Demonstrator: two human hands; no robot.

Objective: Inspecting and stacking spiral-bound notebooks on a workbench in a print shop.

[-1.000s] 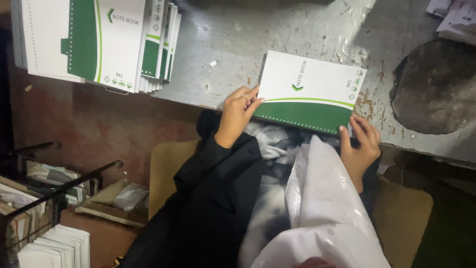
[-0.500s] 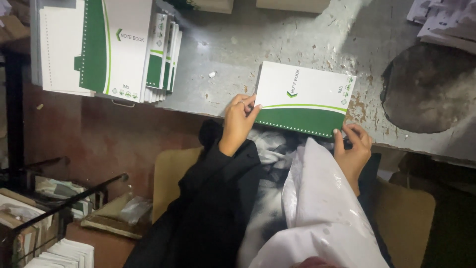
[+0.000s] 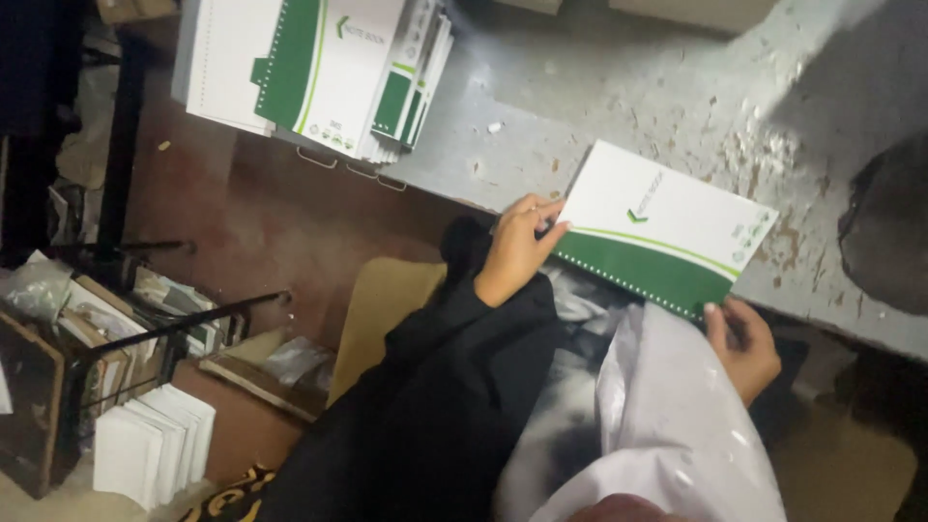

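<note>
A white and green notebook cover [image 3: 662,227] with a punched edge lies at the near edge of a worn grey table [image 3: 619,106]. My left hand [image 3: 517,251] grips its left corner, thumb on top. My right hand [image 3: 742,343] holds its lower right corner at the table edge. A dark sleeve covers my left arm and a white glossy sleeve my right.
A fanned stack of the same white and green covers [image 3: 319,72] sits at the table's far left. A dark patch [image 3: 884,227] marks the table at right. On the floor at left are a metal rack [image 3: 126,329] and bundles of white paper [image 3: 155,445].
The view has shifted, so the table and covers sit further right and lower in frame. Both hands still hold the same cover at its corners.
</note>
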